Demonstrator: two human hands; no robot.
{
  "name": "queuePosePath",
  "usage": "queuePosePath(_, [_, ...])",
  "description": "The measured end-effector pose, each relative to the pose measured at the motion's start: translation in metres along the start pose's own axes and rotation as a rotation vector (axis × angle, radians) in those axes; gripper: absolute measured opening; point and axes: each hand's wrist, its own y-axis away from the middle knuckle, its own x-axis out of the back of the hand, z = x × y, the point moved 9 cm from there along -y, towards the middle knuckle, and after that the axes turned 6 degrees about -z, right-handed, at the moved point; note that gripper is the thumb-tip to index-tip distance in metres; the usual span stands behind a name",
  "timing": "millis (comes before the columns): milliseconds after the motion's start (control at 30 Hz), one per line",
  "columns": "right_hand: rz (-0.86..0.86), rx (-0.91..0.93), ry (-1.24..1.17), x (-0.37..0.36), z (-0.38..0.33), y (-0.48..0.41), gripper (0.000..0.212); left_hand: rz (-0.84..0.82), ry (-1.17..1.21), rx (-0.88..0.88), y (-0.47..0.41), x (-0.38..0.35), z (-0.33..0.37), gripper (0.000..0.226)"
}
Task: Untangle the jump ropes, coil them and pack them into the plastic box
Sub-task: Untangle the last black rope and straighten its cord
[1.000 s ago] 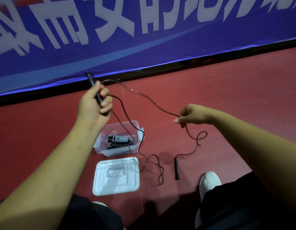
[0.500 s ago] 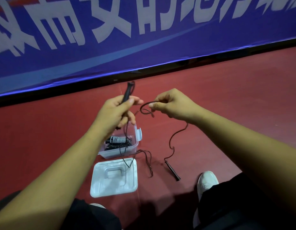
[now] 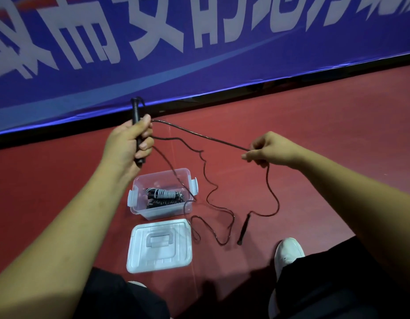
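Shoe [image 3: 289, 249]: white, on the red floor [image 3: 337, 134], lower right.
Lid [image 3: 159, 246]: white, flat on the floor, just in front of the plastic box [image 3: 162, 180].
Loose handle [image 3: 244, 229]: black, lying on the floor right of the lid, cord running up from it.
Plastic box: clear, open, coiled ropes [image 3: 163, 198] inside.
Right hand [image 3: 268, 149]: pinching the dark rope [image 3: 200, 135] between thumb and fingertips.
Left hand [image 3: 128, 143]: fingers wrapped round the upright handle [image 3: 136, 111] — slack loops hanging down over the box.
Banner [image 3: 199, 65]: blue, white characters, at the back.
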Motion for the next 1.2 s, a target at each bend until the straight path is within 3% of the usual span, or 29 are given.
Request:
queuePosePath(133, [-0.058,0.015,-0.048,-0.002,0.007,0.002,0.019,0.155,0.008,-0.024,-0.005,0.022,-0.003,0.019])
queuePosePath(267, [-0.042,0.084,-0.087,-0.008,-0.014,0.004,0.016,0.358,-0.448,-0.1,0.0,0.037,0.006,0.014])
queuePosePath(333, [-0.053,0.119,-0.039,-0.012,-0.033,0.008,0.022,0.283,-0.513,-0.106,0.0,0.025,0.005,0.015])
queuePosePath(400, [-0.08,0.166,0.005,-0.019,-0.053,0.015,0.025,0.087,-0.512,-0.075,0.002,-0.004,-0.005,0.015])
queuePosePath(567, [-0.01,0.245,-0.038,-0.023,-0.079,0.021,0.022,-0.386,-0.687,0.185,0.029,-0.074,-0.066,0.016])
queuePosePath(733, [-0.09,0.231,-0.083,-0.026,-0.07,0.023,0.019,-0.362,-0.671,0.209,0.025,-0.074,-0.064,0.009])
queuePosePath(867, [-0.142,0.256,-0.086,-0.034,-0.066,0.023,0.019,-0.449,-0.724,0.277,0.029,-0.078,-0.074,0.02])
queuePosePath(967, [-0.173,0.192,-0.017,-0.034,-0.041,0.015,0.021,-0.29,-0.538,0.204,0.021,-0.07,-0.055,0.017])
queuePosePath(1100, [-0.278,-0.041,0.021,-0.031,0.025,0.003,0.02,-0.064,-0.136,0.075,0.005,-0.033,-0.02,0.019])
queuePosePath(1200, [-0.304,-0.125,0.096,-0.035,0.05,0.004,0.019,0.018,-0.181,0.07,-0.001,-0.004,-0.012,0.018])
